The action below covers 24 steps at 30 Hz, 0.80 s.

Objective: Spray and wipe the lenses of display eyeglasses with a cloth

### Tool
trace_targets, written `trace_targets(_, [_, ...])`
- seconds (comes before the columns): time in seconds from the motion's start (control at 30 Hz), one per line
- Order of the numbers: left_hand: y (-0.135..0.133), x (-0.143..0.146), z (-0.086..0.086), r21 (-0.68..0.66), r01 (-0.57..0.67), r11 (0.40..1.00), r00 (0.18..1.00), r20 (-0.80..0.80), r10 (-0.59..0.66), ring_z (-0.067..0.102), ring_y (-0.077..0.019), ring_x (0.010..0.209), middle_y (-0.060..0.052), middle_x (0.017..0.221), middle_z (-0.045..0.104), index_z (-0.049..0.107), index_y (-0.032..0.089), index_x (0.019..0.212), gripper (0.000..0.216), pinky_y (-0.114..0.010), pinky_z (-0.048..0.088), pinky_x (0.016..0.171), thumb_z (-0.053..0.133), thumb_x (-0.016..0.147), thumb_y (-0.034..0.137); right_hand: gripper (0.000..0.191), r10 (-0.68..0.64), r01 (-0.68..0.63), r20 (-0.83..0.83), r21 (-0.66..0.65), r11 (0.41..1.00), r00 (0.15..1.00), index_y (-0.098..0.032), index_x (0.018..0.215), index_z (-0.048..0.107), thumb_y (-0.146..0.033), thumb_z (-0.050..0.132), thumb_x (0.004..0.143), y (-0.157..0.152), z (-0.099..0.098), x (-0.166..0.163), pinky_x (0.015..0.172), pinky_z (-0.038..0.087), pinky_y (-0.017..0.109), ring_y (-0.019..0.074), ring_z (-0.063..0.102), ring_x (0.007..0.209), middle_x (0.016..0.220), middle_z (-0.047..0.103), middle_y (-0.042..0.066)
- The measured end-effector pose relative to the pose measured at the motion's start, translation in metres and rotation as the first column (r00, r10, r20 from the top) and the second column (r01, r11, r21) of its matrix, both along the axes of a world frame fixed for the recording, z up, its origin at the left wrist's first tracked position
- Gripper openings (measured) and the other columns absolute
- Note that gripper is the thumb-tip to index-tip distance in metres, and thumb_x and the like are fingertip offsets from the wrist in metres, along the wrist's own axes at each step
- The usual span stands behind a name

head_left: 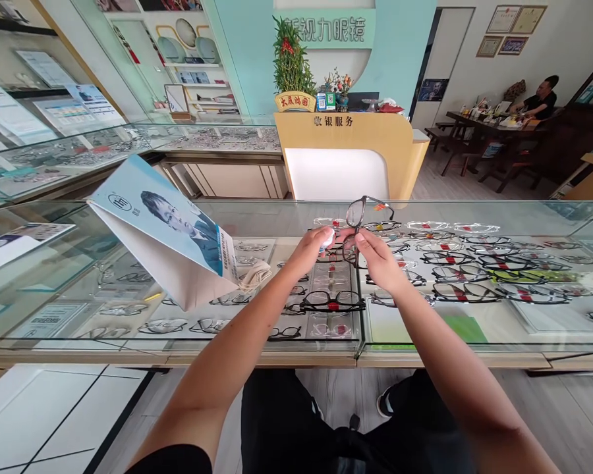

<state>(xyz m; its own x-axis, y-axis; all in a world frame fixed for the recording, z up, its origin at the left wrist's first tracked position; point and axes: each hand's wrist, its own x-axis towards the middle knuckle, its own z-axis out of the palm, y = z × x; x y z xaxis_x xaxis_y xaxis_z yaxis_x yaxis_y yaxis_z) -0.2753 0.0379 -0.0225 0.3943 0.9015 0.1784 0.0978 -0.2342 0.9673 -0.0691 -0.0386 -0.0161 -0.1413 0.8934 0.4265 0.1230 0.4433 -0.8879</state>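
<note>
Over the glass display counter [277, 214] both my hands meet around a pair of dark-framed glasses [358, 220]. My left hand [315, 245] is closed on a small white cloth or wipe [328, 237], which it presses against the frame. My right hand [375, 257] pinches the lower part of the glasses, and one lens stands up above my fingers. Rows of other glasses lie inside the case below, among them a black pair [332, 301] under my wrists.
A folded blue-and-white display card [170, 230] with a printed portrait stands on the counter at left. Beyond the counter is a wooden cashier desk [348, 151] with a plant. A person sits at a table [494, 125] at the far right.
</note>
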Motion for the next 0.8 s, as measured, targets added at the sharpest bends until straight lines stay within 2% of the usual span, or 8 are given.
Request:
trace_targets(0.17, [-0.011, 0.002, 0.008, 0.067, 0.121, 0.990, 0.982, -0.155, -0.109, 0.051, -0.0177, 0.073, -0.002, 0.080, 0.055, 0.057, 0.023, 0.080, 0.053, -0.032, 0.046, 0.067, 0.054, 0.091, 0.074, 0.073, -0.085, 0.085, -0.055, 0.009, 0.996, 0.995, -0.028, 0.123, 0.083, -0.092, 0.054, 0.104, 0.004, -0.003, 0.001, 0.112, 0.055, 0.046, 0.0306, 0.073, 0.115, 0.122, 0.085, 0.009])
trace_targets(0.3, [-0.008, 0.001, 0.004, 0.080, 0.091, 0.993, 0.985, -0.152, -0.078, 0.053, -0.0187, 0.076, -0.002, 0.083, 0.059, 0.058, 0.023, 0.082, 0.055, -0.032, 0.049, 0.070, 0.051, 0.096, 0.075, 0.072, -0.089, 0.089, -0.049, 0.004, 0.996, 0.995, -0.027, 0.120, 0.082, -0.092, 0.053, 0.105, 0.004, -0.003, 0.002, 0.112, 0.056, 0.045, 0.0292, 0.074, 0.113, 0.122, 0.085, 0.009])
trace_targets(0.4, [0.006, -0.007, -0.002, 0.093, -0.009, 0.996, 0.995, -0.097, 0.018, 0.059, -0.0206, 0.081, -0.004, 0.087, 0.063, 0.061, 0.024, 0.086, 0.058, -0.033, 0.054, 0.077, 0.051, 0.099, 0.079, 0.072, -0.076, 0.076, -0.045, 0.005, 0.997, 0.996, -0.027, 0.118, 0.081, -0.092, 0.053, 0.105, 0.003, -0.002, 0.003, 0.113, 0.056, 0.046, 0.0290, 0.075, 0.113, 0.123, 0.086, 0.009])
trace_targets(0.5, [0.029, -0.020, -0.007, 0.145, -0.177, 0.974, 0.978, -0.087, 0.191, 0.062, -0.0220, 0.083, -0.005, 0.087, 0.067, 0.063, 0.024, 0.085, 0.058, -0.036, 0.056, 0.084, 0.048, 0.104, 0.077, 0.070, -0.075, 0.076, -0.049, 0.012, 0.997, 0.996, -0.028, 0.116, 0.081, -0.091, 0.053, 0.105, 0.004, -0.001, 0.004, 0.113, 0.055, 0.047, 0.0308, 0.075, 0.120, 0.124, 0.086, 0.009])
trace_targets(0.57, [0.044, -0.029, -0.010, 0.136, -0.313, 0.940, 0.942, -0.080, 0.325, 0.066, -0.0228, 0.087, -0.006, 0.091, 0.071, 0.063, 0.024, 0.085, 0.053, -0.036, 0.056, 0.088, 0.050, 0.106, 0.071, 0.069, -0.072, 0.073, -0.059, 0.014, 0.997, 0.996, -0.027, 0.115, 0.081, -0.090, 0.054, 0.105, 0.005, -0.002, 0.004, 0.112, 0.056, 0.047, 0.0317, 0.074, 0.124, 0.125, 0.085, 0.010])
trace_targets(0.67, [0.063, -0.043, -0.018, 0.041, -0.492, 0.870, 0.862, -0.120, 0.493, 0.072, -0.0248, 0.100, -0.005, 0.102, 0.074, 0.064, 0.025, 0.099, 0.037, -0.036, 0.055, 0.090, 0.061, 0.101, 0.061, 0.068, -0.067, 0.068, -0.069, 0.013, 0.998, 0.995, -0.027, 0.114, 0.081, -0.090, 0.054, 0.106, 0.006, -0.003, 0.004, 0.109, 0.056, 0.047, 0.0310, 0.075, 0.119, 0.125, 0.085, 0.010])
trace_targets(0.73, [0.072, -0.052, -0.024, 0.014, -0.561, 0.828, 0.815, -0.168, 0.555, 0.072, -0.0270, 0.105, -0.006, 0.108, 0.074, 0.062, 0.025, 0.111, 0.031, -0.038, 0.055, 0.092, 0.069, 0.097, 0.051, 0.069, -0.072, 0.073, -0.069, 0.016, 0.997, 0.995, -0.027, 0.114, 0.081, -0.090, 0.054, 0.105, 0.006, -0.004, 0.005, 0.108, 0.056, 0.047, 0.0304, 0.075, 0.115, 0.124, 0.085, 0.009])
trace_targets(0.8, [0.078, -0.059, -0.031, 0.007, -0.595, 0.804, 0.785, -0.211, 0.583, 0.072, -0.0298, 0.107, -0.007, 0.110, 0.074, 0.059, 0.024, 0.120, 0.034, -0.041, 0.056, 0.094, 0.073, 0.093, 0.039, 0.069, -0.084, 0.086, -0.073, 0.022, 0.996, 0.994, -0.027, 0.113, 0.081, -0.090, 0.054, 0.105, 0.007, -0.005, 0.005, 0.108, 0.056, 0.047, 0.0302, 0.075, 0.113, 0.123, 0.086, 0.009])
